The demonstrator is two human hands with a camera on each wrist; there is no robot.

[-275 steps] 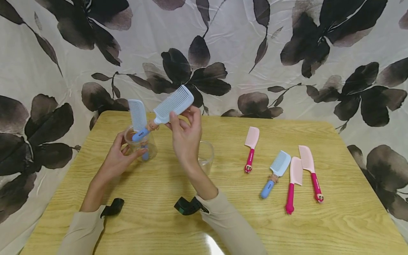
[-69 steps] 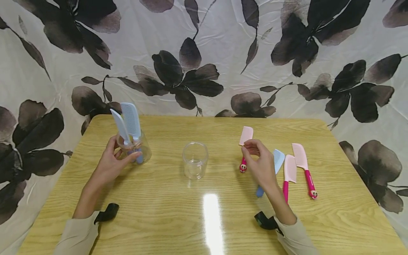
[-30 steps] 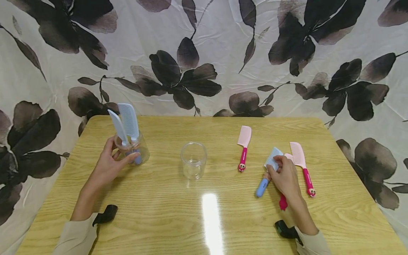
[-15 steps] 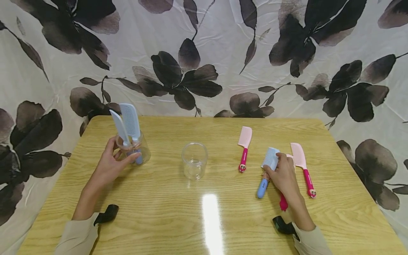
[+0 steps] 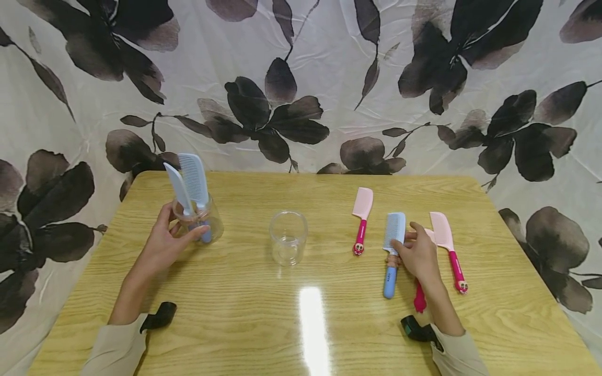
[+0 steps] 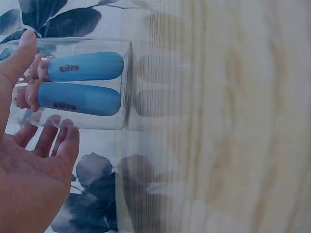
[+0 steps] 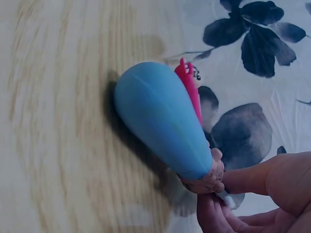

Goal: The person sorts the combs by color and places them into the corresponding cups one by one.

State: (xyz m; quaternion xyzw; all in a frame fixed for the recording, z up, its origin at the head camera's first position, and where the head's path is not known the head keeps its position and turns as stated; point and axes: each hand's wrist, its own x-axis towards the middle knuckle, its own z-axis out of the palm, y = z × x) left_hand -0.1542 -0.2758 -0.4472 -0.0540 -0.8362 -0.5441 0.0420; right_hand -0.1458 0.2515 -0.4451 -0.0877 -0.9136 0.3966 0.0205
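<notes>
On the left of the head view, my left hand [image 5: 162,245] grips a clear cup [image 5: 216,222] between thumb and fingers. Two light blue combs [image 5: 193,180] stand in that cup, teeth end up; their blue handles [image 6: 85,66] show through its wall in the left wrist view. My right hand [image 5: 420,256] pinches another blue comb [image 5: 390,282] by thumb and fingers near its neck. That comb's rounded handle [image 7: 155,111] points toward the camera in the right wrist view. Beneath the right hand lies a pink comb [image 5: 420,300], mostly hidden.
A second clear cup [image 5: 288,237] stands mid-table. One pink comb [image 5: 362,203] lies left of my right hand, and a further pink comb [image 5: 441,230] lies to its right. A floral cloth [image 5: 301,125] hangs behind the wooden table [image 5: 226,324].
Since the oldest frame, the blue comb from my right hand has gone into the left cup. My right hand has moved right, and the blue comb there has turned straighter. Left hand keeps its grip.
</notes>
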